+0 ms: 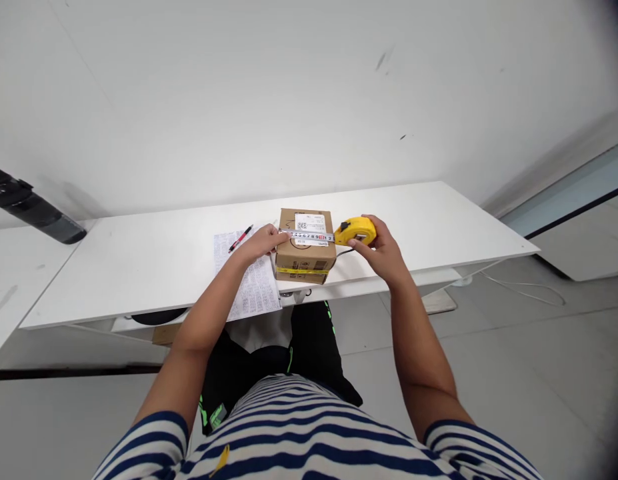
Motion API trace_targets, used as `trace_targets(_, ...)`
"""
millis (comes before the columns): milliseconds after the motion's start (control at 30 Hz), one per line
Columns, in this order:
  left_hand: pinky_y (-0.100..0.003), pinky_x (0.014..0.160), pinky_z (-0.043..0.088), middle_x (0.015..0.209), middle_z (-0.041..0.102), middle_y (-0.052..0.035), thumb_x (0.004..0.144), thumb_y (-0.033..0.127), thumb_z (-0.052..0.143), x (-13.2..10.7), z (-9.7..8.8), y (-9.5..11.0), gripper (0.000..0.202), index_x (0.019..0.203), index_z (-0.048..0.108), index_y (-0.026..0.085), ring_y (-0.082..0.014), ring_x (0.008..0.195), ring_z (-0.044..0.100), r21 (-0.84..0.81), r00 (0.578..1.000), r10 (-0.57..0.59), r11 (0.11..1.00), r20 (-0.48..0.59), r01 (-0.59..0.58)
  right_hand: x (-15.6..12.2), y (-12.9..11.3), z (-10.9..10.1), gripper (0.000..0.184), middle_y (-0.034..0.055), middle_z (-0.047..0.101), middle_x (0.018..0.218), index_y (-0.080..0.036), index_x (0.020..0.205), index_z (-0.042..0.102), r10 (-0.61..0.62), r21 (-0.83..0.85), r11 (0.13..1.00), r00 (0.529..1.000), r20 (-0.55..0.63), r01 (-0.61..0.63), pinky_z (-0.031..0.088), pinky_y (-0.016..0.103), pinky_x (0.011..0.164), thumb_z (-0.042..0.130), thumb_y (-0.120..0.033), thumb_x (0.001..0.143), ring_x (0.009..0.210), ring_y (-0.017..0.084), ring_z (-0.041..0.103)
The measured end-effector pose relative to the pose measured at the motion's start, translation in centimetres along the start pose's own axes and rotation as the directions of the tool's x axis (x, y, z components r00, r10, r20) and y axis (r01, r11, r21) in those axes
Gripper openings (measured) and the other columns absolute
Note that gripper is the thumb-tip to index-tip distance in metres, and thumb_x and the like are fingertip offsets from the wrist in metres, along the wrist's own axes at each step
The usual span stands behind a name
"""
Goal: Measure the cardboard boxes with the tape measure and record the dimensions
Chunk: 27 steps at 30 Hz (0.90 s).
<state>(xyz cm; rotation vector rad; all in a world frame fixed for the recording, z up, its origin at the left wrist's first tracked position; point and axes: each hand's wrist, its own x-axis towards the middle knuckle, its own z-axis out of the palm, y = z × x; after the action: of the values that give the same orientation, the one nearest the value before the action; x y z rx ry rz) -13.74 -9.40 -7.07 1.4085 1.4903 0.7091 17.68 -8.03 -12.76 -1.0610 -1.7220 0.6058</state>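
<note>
measuring across the box (303, 256) seems to be the step in hand; it sits near the front edge of the desk (413, 213), beside the written sheets (253, 290). your left grip (261, 244) holds the end of the blade (309, 236) at its left side; your right grip (387, 252) is closed around the yellow tape measure (356, 231). the next move likely calls for a flat blade and careful reading.
</note>
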Motion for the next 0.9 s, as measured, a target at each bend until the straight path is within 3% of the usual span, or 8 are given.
trace_targets(167,-0.028,0.063,0.041,0.076,0.057,0.0,0.084,0.056,0.067,0.2,-0.4,-0.9,0.039,0.079,0.05,0.021,-0.0133,0.067,0.053,0.015,0.997,0.077,0.997,0.014,-0.078,-0.2,0.0,0.0,0.066,0.0088,0.059,0.138,-0.031,0.137,0.052,0.071,0.023,0.997,0.995,-0.063,-0.07,0.058,0.039,0.083,0.076,-0.053,0.08,0.108,0.024,0.066)
trace_targets(300,-0.03,0.069,0.045,0.07,0.059,-0.0005,0.086,0.051,0.064,0.5,-1.2,-1.7,0.036,0.072,0.053,0.02,-0.0135,0.066,0.054,-0.003,0.985,0.171,0.985,0.022,-0.171,-0.1,-0.9,-0.4,0.064,0.0094,0.061,0.136,-0.029,0.132,0.054,0.031,0.01,0.999,0.993,-0.115,-0.03,0.058,0.04,0.082,0.079,-0.052,0.077,0.107,0.025,0.066)
trace_targets(400,-0.031,0.072,0.047,0.068,0.059,-0.0001,0.086,0.046,0.062,0.8,-2.0,-0.4,0.031,0.071,0.054,0.02,-0.0129,0.064,0.055,-0.11,0.97,0.237,0.964,-0.048,-0.241,-1.7,-2.7,0.1,0.06,0.0078,0.064,0.124,-0.027,0.125,0.056,-0.056,-0.075,0.996,0.98,-0.193,0.042,0.058,0.038,0.079,0.081,-0.051,0.076,0.099,0.023,0.066)
trace_targets(500,-0.031,0.076,0.047,0.078,0.064,-0.0023,0.089,0.043,0.058,2.3,-2.5,2.8,0.026,0.077,0.055,0.02,-0.0146,0.073,0.059,-0.118,0.934,0.312,0.935,-0.173,-0.334,-4.8,-5.8,3.0,0.058,0.0071,0.063,0.112,-0.026,0.126,0.054,-0.273,-0.218,0.954,0.894,-0.356,0.205,0.059,0.037,0.075,0.082,-0.045,0.078,0.094,0.022,0.064)
trace_targets(567,-0.032,0.082,0.046,0.087,0.066,-0.0048,0.091,0.041,0.056,4.1,-2.2,5.3,0.024,0.079,0.057,0.02,-0.0171,0.083,0.061,-0.014,0.925,0.347,0.935,-0.153,-0.353,-6.8,-8.0,6.1,0.069,0.0077,0.062,0.112,-0.03,0.137,0.046,-0.459,-0.294,0.884,0.789,-0.408,0.363,0.06,0.037,0.073,0.082,-0.037,0.078,0.096,0.023,0.064)
trace_targets(633,-0.034,0.085,0.045,0.09,0.066,-0.0068,0.093,0.041,0.054,6.5,-1.4,7.1,0.026,0.078,0.056,0.02,-0.0201,0.088,0.061,0.118,0.938,0.336,0.939,-0.091,-0.324,-8.0,-9.8,9.3,0.078,0.0112,0.06,0.123,-0.035,0.148,0.034,-0.514,-0.332,0.853,0.755,-0.407,0.402,0.062,0.041,0.075,0.076,-0.031,0.083,0.104,0.027,0.065)
trace_targets(767,-0.038,0.09,0.041,0.091,0.064,-0.011,0.095,0.041,0.052,10.3,0.3,7.5,0.03,0.072,0.051,0.02,-0.0268,0.098,0.057,0.458,0.933,0.32,0.863,-0.165,-0.215,-7.6,-11.4,13.1,0.088,0.0177,0.046,0.154,-0.033,0.161,0.005,-0.271,-0.27,0.944,0.915,-0.299,0.192,0.06,0.056,0.095,0.06,-0.034,0.092,0.137,0.038,0.054)
trace_targets(900,-0.033,0.082,0.04,0.086,0.065,-0.0092,0.092,0.045,0.055,11.2,0.6,5.2,0.032,0.072,0.054,0.021,-0.0248,0.087,0.057,0.479,0.957,0.267,0.859,-0.115,-0.182,-6.1,-11.4,13.1,0.073,0.013,0.055,0.15,-0.031,0.159,0.027,-0.128,-0.257,0.963,0.981,-0.143,0.088,0.062,0.055,0.094,0.056,-0.034,0.092,0.133,0.039,0.059)
